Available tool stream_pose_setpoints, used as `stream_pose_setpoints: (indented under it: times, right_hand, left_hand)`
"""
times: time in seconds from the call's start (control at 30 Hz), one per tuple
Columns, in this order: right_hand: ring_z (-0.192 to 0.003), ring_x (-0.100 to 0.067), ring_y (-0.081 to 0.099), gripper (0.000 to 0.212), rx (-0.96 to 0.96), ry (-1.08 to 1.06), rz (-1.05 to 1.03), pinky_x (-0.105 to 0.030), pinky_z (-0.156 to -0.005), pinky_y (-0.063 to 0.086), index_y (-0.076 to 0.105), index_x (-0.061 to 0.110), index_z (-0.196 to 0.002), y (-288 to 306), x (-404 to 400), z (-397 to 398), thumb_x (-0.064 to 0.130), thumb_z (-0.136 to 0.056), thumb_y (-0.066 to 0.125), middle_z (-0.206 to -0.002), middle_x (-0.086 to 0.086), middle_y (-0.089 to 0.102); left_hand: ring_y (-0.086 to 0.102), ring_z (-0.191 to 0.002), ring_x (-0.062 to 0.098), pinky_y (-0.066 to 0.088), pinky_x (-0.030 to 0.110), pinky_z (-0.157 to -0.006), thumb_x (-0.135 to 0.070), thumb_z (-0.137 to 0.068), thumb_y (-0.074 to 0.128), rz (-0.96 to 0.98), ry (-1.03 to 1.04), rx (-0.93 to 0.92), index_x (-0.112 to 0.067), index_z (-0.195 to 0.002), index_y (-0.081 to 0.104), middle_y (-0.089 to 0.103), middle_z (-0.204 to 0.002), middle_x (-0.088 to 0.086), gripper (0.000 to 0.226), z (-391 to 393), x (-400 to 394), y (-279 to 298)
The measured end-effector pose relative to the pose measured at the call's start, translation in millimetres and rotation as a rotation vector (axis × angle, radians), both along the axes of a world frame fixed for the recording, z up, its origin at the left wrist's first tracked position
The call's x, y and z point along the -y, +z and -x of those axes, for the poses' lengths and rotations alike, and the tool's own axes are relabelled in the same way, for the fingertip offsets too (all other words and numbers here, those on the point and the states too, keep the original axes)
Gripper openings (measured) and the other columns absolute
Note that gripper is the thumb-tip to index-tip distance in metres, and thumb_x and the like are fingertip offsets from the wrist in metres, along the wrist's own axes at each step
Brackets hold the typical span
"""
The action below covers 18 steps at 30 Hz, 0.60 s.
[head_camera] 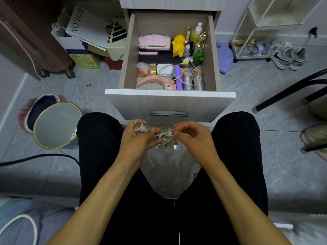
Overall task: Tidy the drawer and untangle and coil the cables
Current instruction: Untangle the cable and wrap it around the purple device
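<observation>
Black trousers nearest, person seated, knees apart, grey tile floor (pixel 164 174) showing between them. Both forearms reach forward over the gap. Left hand (pixel 137 137) pinches one bunched end of a white cable (pixel 166 137); right hand (pixel 192 137) pinches the knotted loops with thumb and forefinger. Knot hangs between the two hands, off the floor, just in front of the drawer face.

Gold-rimmed round bin (pixel 56 125) left of the left knee, a pink slipper behind it. Dark cord (pixel 35 158) runs along the floor on that side.

Drawer (pixel 169 101) pulled open straight ahead, pale wood-grain. Inside, front row: pink curved item, white charger (pixel 165 70) with a second cable looped over it, purple tube, two silver cans. Back row: pink case, yellow duck (pixel 178 45), small bottles, green item.

Far left: brown suitcase, paper bags and boxes. Far right: white wire rack (pixel 265 32), grey trainers, black chair leg.
</observation>
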State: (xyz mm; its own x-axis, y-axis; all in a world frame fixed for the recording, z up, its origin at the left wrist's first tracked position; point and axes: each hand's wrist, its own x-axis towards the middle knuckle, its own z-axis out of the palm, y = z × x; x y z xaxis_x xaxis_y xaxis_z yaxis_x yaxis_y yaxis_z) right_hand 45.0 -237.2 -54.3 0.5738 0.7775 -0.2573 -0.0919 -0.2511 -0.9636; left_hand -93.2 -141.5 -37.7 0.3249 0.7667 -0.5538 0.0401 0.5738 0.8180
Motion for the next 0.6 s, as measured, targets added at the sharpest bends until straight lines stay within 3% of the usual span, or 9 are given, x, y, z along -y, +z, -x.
stream_pose_setpoints:
  times: [0.1,0.2,0.3,0.4,0.53,0.6]
  right_hand:
    - [-0.072,-0.024,0.068,0.010,-0.230,-0.007,0.124,-0.041,-0.077,0.058,0.066,0.002,-0.084,2.4,-2.8,-4.3,-0.003,-0.080,0.073,-0.075,-0.009,0.070]
    - [-0.066,-0.022,0.066,0.012,-0.291,0.100,0.271,-0.034,-0.067,0.060,0.064,0.003,-0.085,1.8,-4.5,-3.3,-0.006,-0.081,0.070,-0.072,-0.009,0.067]
    - [-0.057,-0.015,0.062,0.009,-0.268,0.194,0.347,-0.023,-0.055,0.053,0.067,0.006,-0.079,2.3,-6.1,1.0,-0.002,-0.083,0.068,-0.068,-0.009,0.066]
    - [-0.054,-0.013,0.060,0.008,-0.188,0.144,0.290,-0.022,-0.054,0.051,0.070,0.005,-0.080,1.7,-6.3,2.1,0.001,-0.086,0.066,-0.067,-0.009,0.065]
    - [-0.063,-0.020,0.068,0.005,-0.010,0.100,0.154,-0.033,-0.064,0.059,0.069,0.006,-0.085,1.2,-2.0,3.0,0.006,-0.089,0.066,-0.075,-0.011,0.070]
    - [-0.071,-0.027,0.068,0.005,0.048,0.085,0.095,-0.036,-0.067,0.057,0.066,0.010,-0.084,0.1,2.3,3.0,0.008,-0.089,0.067,-0.077,-0.012,0.071]
  left_hand:
    - [0.073,-0.088,0.031,0.059,0.040,-0.079,0.006,-0.094,0.055,-0.068,0.020,0.024,-0.014,-0.098,0.048,0.069,-0.090,0.019,0.022,3.6,4.8,-2.7]
    - [0.072,-0.090,0.034,0.060,0.038,-0.078,0.006,-0.096,0.052,-0.075,0.036,0.074,-0.014,-0.099,0.046,0.068,-0.091,0.017,0.021,3.9,8.6,-3.0]
    - [0.072,-0.092,0.035,0.060,0.034,-0.075,0.006,-0.096,0.051,-0.068,0.042,0.118,-0.013,-0.099,0.046,0.069,-0.087,0.014,0.020,6.2,8.9,-4.6]
    - [0.072,-0.094,0.033,0.060,0.035,-0.077,0.004,-0.096,0.052,-0.070,0.020,0.143,-0.012,-0.100,0.046,0.072,-0.087,0.013,0.018,8.9,7.4,-4.7]
    - [0.072,-0.094,0.023,0.059,0.031,-0.073,-0.004,-0.091,0.064,-0.261,-0.108,-0.071,-0.014,-0.094,0.054,0.070,-0.101,0.018,0.015,14.7,1.3,-2.9]
    - [0.072,-0.088,0.020,0.058,0.030,-0.070,-0.007,-0.085,0.073,-0.346,-0.160,-0.159,-0.017,-0.090,0.061,0.070,-0.098,0.016,0.017,16.3,-2.6,0.2]
